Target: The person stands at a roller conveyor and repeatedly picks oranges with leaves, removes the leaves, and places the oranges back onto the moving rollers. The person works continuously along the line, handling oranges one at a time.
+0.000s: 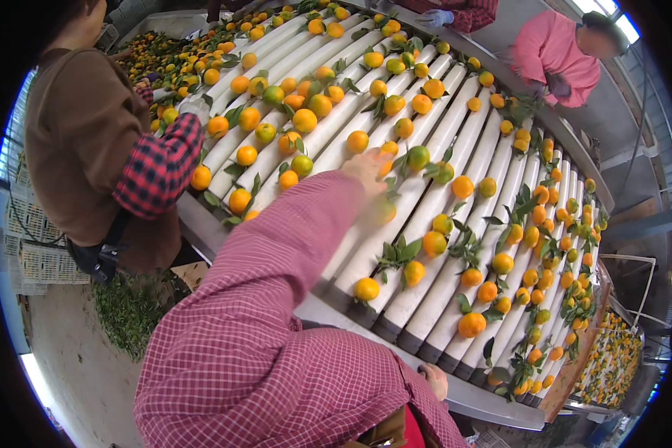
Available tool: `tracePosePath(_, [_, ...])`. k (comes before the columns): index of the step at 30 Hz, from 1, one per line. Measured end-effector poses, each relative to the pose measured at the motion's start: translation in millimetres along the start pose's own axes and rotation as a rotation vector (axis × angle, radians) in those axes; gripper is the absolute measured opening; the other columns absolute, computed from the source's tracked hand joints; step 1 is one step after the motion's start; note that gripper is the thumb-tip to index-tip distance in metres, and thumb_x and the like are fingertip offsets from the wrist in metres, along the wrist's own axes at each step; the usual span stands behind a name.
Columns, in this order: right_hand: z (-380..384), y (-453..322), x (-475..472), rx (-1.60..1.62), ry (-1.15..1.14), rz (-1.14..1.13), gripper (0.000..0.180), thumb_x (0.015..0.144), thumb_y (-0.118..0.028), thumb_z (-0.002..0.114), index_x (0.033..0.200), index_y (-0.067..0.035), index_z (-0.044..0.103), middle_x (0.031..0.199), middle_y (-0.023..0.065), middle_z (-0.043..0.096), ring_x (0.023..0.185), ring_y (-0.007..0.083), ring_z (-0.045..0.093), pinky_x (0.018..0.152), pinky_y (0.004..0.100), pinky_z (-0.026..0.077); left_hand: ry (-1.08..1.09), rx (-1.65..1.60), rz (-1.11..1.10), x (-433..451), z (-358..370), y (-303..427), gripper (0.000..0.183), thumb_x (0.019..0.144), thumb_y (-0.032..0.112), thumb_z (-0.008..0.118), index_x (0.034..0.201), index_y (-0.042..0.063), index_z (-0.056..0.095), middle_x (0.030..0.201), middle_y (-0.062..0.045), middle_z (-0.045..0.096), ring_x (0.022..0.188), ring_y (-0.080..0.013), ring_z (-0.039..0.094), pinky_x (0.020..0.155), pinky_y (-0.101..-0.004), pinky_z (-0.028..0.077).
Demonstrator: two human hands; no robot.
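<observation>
My left hand point(368, 171), blurred, reaches over the white roller conveyor point(336, 246). Its fingers are at an orange mandarin point(385, 167); whether they grip it cannot be made out. Just below the hand, a yellow-green mandarin point(385, 211) with leaves is also blurred. A greener mandarin point(418, 158) lies to the right of my fingers. My right hand point(435, 382) is low at the conveyor's near metal rail point(481, 404), partly hidden by my checked clothing. Its fingers look curled, and I see no fruit in it.
Several mandarins with leaves cover the rollers, densest at right point(543, 246). A co-worker in brown point(89, 134) stands at left, a gloved hand point(195, 107) over fruit. Across the conveyor are a person in pink point(557, 59) and another's blue-gloved hand point(435, 18). Leaves point(126, 313) litter the floor.
</observation>
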State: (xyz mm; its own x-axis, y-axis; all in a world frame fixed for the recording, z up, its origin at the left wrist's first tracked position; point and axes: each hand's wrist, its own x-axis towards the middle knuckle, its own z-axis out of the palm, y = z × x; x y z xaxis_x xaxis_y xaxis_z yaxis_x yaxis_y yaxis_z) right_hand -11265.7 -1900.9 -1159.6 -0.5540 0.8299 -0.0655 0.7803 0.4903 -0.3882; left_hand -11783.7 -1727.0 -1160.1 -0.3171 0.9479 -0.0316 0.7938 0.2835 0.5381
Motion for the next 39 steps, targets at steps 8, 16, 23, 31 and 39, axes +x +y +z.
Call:
tracePosePath(8, [26.1,-10.2,7.1,-0.028,-0.018,0.004,0.022,0.072,-0.010,0.066,0.093,-0.007,0.068,0.098,0.0130,0.070,0.093,0.0340,0.066,0.085,0.0453,0.053,-0.100,-0.044,0.031,49.1,26.9,-15.4,0.061,0.081,0.016,0.071,0.137,0.031,0.053,0.144,-0.012,0.041,0.113,-0.0322,0.058,0.105,-0.0382,0.047])
tracePosePath(16, [49.4,-37.0,18.1,-0.001,-0.022,0.040,0.021,0.072,-0.009,0.066,0.093,-0.007,0.068,0.100,0.0123,0.069,0.093,0.0340,0.066,0.085,0.0453,0.052,-0.310,-0.318,0.078,-19.5,26.4,-53.3,0.061,0.082,0.042,0.068,0.136,0.021,0.052,0.127,-0.018,0.059,0.117,-0.0346,0.059,0.103,-0.0400,0.045])
tracePosePath(23, [70.4,-58.6,25.3,-0.018,0.041,0.008,0.022,0.074,-0.009,0.066,0.095,-0.007,0.069,0.100,0.0123,0.069,0.093,0.0342,0.065,0.085,0.0456,0.052,-0.420,-0.719,-0.005,-109.7,26.9,-69.7,0.051,0.090,0.041,0.064,0.134,0.018,0.055,0.125,-0.017,0.064,0.118,-0.0308,0.060,0.104,-0.0356,0.044])
tracePosePath(31, [88.1,-82.4,37.9,0.007,-0.025,0.040,0.020,0.076,-0.012,0.065,0.094,-0.005,0.070,0.100,0.0149,0.070,0.092,0.0362,0.065,0.084,0.0461,0.052,0.202,-1.016,-0.221,-47.7,-11.5,-140.9,0.027,0.094,0.012,0.061,0.120,0.011,0.066,0.098,0.000,0.069,0.085,-0.0099,0.062,0.078,-0.0248,0.051])
tracePosePath(39, [110.0,-101.2,51.4,0.008,-0.057,0.020,0.021,0.075,-0.013,0.065,0.094,-0.007,0.070,0.099,0.0144,0.069,0.092,0.0358,0.065,0.084,0.0456,0.052,0.091,0.005,-0.346,56.2,-64.4,-208.4,0.076,0.086,0.037,0.068,0.152,0.020,0.035,0.159,-0.012,0.026,0.142,-0.0331,0.032,0.119,-0.0395,0.028])
